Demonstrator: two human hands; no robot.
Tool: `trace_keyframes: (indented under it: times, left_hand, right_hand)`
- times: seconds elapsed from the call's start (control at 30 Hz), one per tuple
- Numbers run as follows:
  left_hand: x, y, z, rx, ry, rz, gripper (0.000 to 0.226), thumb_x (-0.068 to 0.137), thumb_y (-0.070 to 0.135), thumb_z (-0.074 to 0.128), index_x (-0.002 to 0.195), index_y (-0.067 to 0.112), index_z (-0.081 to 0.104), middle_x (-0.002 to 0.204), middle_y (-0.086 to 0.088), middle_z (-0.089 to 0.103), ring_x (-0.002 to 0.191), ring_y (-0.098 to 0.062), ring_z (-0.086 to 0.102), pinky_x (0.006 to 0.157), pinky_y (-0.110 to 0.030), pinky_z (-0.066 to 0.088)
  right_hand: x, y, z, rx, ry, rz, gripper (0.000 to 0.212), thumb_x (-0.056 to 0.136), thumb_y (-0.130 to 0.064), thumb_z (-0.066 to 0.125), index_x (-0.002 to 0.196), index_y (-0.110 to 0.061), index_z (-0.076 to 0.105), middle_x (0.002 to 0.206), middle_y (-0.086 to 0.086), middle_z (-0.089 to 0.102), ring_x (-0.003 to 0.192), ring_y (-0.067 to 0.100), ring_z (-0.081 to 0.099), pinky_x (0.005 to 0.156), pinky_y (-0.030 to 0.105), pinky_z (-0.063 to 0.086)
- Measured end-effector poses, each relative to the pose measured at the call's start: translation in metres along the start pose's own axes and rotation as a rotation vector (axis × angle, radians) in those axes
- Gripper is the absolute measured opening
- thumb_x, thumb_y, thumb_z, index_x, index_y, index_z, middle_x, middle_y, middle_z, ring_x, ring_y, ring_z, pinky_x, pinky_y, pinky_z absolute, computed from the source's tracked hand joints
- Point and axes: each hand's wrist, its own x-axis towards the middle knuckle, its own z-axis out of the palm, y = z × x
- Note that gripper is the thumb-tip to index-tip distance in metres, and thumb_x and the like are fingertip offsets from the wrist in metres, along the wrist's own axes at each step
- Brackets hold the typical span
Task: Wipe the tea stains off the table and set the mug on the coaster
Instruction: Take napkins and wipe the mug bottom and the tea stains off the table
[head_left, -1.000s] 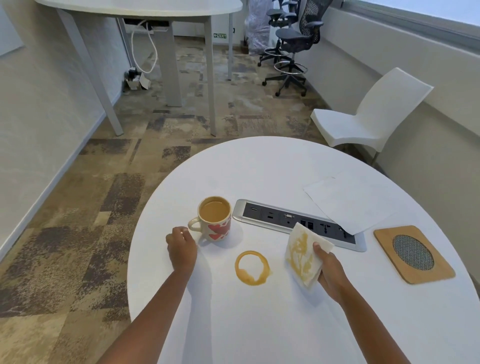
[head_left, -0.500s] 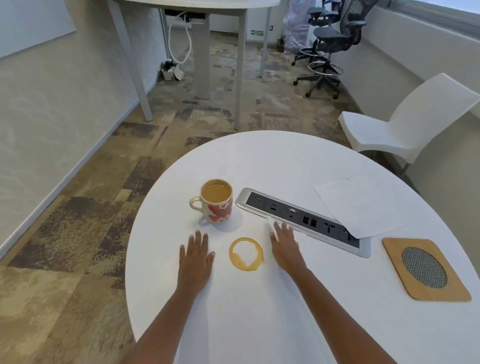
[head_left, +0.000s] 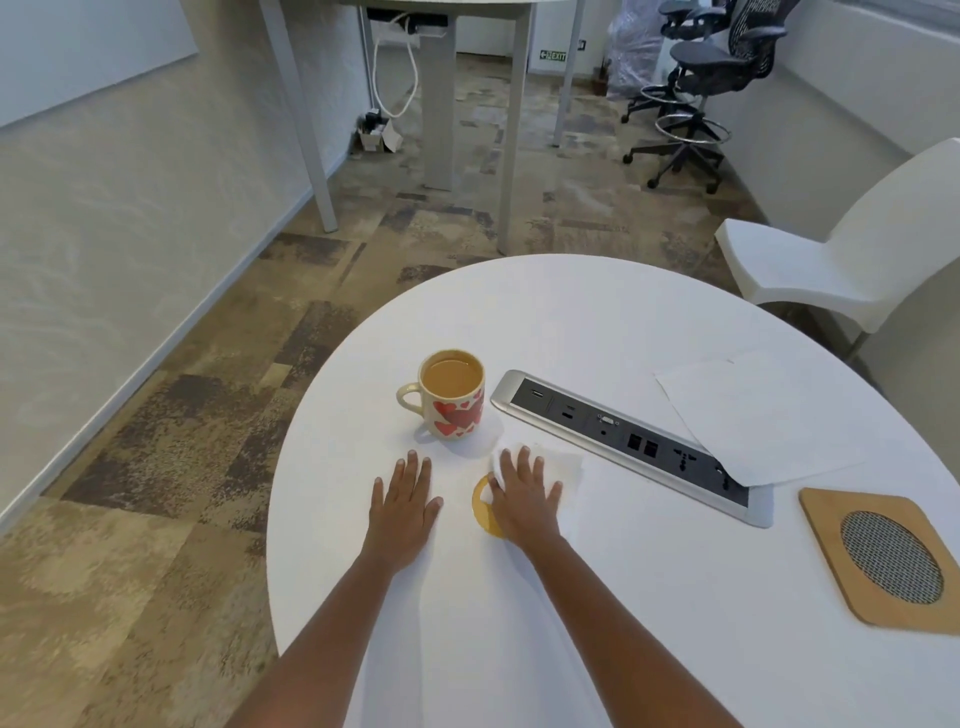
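Note:
A cream mug (head_left: 453, 397) with red hearts, full of tea, stands on the round white table (head_left: 571, 322) with its handle to the left. In front of it a brown tea ring (head_left: 483, 512) shows only at its left arc. My right hand (head_left: 524, 496) lies flat on a white paper napkin (head_left: 569, 470) that covers the rest of the ring. My left hand (head_left: 405, 501) rests flat on the table, fingers spread, just left of the stain and in front of the mug. A wooden coaster (head_left: 883, 564) with a mesh centre lies at the right.
A silver socket strip (head_left: 623, 441) is set into the table behind my right hand. A white sheet of paper (head_left: 763, 415) overlaps its right end. A white chair (head_left: 841, 249) stands beyond the table at the right; office chairs and another table are farther back.
One second ago my right hand held the stained napkin up. It has since pressed the napkin flat and slid left over the tea ring. My left hand opened flat beside the stain.

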Motion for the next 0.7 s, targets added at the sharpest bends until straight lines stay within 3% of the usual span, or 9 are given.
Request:
trace_keyframes:
  times: [0.2,0.37,0.43,0.5,0.57,0.7]
  left_hand:
    - [0.004,-0.005,0.001,0.036,-0.005,0.030,0.058,0.098,0.037,-0.003,0.115,0.014,0.047,0.106,-0.006,0.074,0.090,-0.018,0.073,0.061,-0.039,0.058]
    - [0.005,-0.008,0.007,0.087,0.003,0.080,0.076,0.098,0.036,-0.001,0.103,0.009,0.070,0.105,-0.011,0.074,0.088,-0.023,0.073,0.062,-0.043,0.057]
    - [0.005,-0.009,0.007,0.078,0.001,0.093,0.077,0.098,0.037,-0.001,0.102,0.008,0.070,0.105,-0.012,0.073,0.088,-0.025,0.073,0.062,-0.045,0.057]
    - [0.005,-0.009,0.006,0.055,-0.021,0.093,0.079,0.098,0.037,-0.001,0.102,0.006,0.071,0.104,-0.014,0.073,0.088,-0.027,0.073,0.061,-0.047,0.057]
    - [0.004,-0.009,0.005,0.029,-0.028,0.075,0.077,0.098,0.037,-0.002,0.104,0.008,0.069,0.104,-0.013,0.074,0.087,-0.025,0.073,0.060,-0.046,0.057]
    - [0.004,-0.008,0.001,-0.046,-0.032,0.067,0.059,0.097,0.037,-0.005,0.114,0.013,0.047,0.104,-0.008,0.074,0.087,-0.020,0.073,0.060,-0.041,0.058]
  right_hand:
    - [-0.008,-0.008,0.015,-0.141,-0.002,-0.093,0.052,0.100,-0.034,0.021,0.148,-0.020,0.006,0.159,0.005,-0.003,0.146,0.025,-0.004,0.116,0.053,0.002]
    - [-0.022,-0.009,0.020,-0.157,-0.034,-0.170,0.056,0.097,-0.043,0.011,0.148,-0.021,0.004,0.159,0.004,-0.006,0.146,0.025,-0.007,0.116,0.051,-0.002]
    - [-0.029,-0.007,0.023,-0.170,-0.043,-0.225,0.086,0.074,-0.062,-0.015,0.148,-0.021,0.002,0.159,0.004,-0.007,0.146,0.025,-0.008,0.117,0.050,-0.003]
    - [-0.033,0.000,0.027,-0.205,-0.050,-0.274,0.109,0.054,-0.068,-0.029,0.148,-0.022,0.002,0.159,0.003,-0.008,0.146,0.024,-0.008,0.117,0.049,-0.003]
    - [-0.036,0.006,0.027,-0.246,-0.070,-0.326,0.105,0.059,-0.070,-0.027,0.148,-0.023,0.002,0.159,0.002,-0.007,0.146,0.023,-0.006,0.117,0.048,-0.002]
    - [-0.040,0.020,0.014,-0.344,-0.162,-0.450,0.102,0.056,-0.063,-0.022,0.148,-0.025,0.003,0.159,-0.001,-0.006,0.146,0.021,-0.006,0.117,0.046,-0.001]
